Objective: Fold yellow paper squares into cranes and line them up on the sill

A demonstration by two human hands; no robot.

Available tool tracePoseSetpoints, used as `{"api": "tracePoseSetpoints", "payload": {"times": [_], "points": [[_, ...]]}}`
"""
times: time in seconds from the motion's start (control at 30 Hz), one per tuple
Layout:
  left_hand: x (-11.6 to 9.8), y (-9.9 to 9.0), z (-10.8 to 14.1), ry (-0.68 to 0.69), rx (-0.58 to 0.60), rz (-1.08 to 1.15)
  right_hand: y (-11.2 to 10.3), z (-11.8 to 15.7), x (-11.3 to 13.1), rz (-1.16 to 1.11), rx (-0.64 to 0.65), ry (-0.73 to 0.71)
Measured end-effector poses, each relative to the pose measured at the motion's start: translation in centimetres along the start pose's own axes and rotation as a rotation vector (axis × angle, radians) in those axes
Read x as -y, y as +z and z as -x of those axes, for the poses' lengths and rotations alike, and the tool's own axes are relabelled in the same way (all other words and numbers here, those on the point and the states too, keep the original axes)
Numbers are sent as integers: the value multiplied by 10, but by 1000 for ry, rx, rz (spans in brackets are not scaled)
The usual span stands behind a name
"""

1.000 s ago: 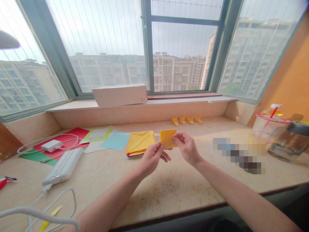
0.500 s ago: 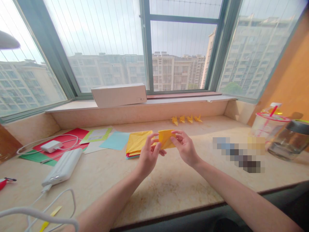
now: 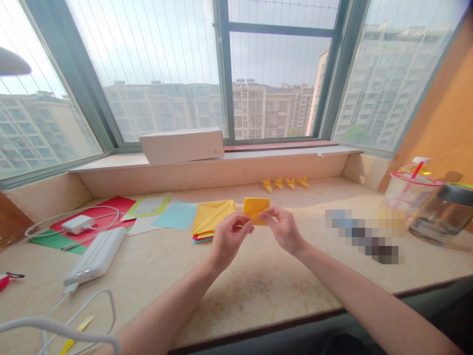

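A small folded square of yellow paper [image 3: 255,208] is held up above the table, between my two hands. My right hand [image 3: 283,227] pinches its right edge between thumb and fingers. At its lower left corner, my left hand [image 3: 231,234] is closed with thumb and fingertips pressed together on the paper. Just behind my left hand lies a stack of paper sheets [image 3: 210,217], yellow on top with red and blue edges beneath. Several small folded yellow paper cranes [image 3: 279,183] stand in a row at the back of the table.
Left of the stack lie coloured sheets, a light blue sheet [image 3: 176,215] among them. A white power bank [image 3: 95,259] and charger [image 3: 78,224] with cables lie at left. A white box [image 3: 182,146] rests on the sill. A dark-lidded jar [image 3: 441,217] and a straw cup [image 3: 410,190] stand at right.
The fingers of my left hand have closed from a spread pose and moved to the paper's lower left corner. My right hand has kept its pinch.
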State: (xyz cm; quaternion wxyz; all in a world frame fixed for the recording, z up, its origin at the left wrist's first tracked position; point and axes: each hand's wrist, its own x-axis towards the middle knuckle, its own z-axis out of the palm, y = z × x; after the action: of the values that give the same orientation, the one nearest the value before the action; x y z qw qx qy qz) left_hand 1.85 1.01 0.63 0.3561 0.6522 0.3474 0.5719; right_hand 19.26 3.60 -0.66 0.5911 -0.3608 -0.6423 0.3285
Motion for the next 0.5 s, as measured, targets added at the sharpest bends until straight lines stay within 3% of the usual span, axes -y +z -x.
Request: {"api": "tracePoseSetpoints", "payload": {"times": [0.5], "points": [[-2,3,1,-65,-43,29,2,3,1,60,-30,-70]]}}
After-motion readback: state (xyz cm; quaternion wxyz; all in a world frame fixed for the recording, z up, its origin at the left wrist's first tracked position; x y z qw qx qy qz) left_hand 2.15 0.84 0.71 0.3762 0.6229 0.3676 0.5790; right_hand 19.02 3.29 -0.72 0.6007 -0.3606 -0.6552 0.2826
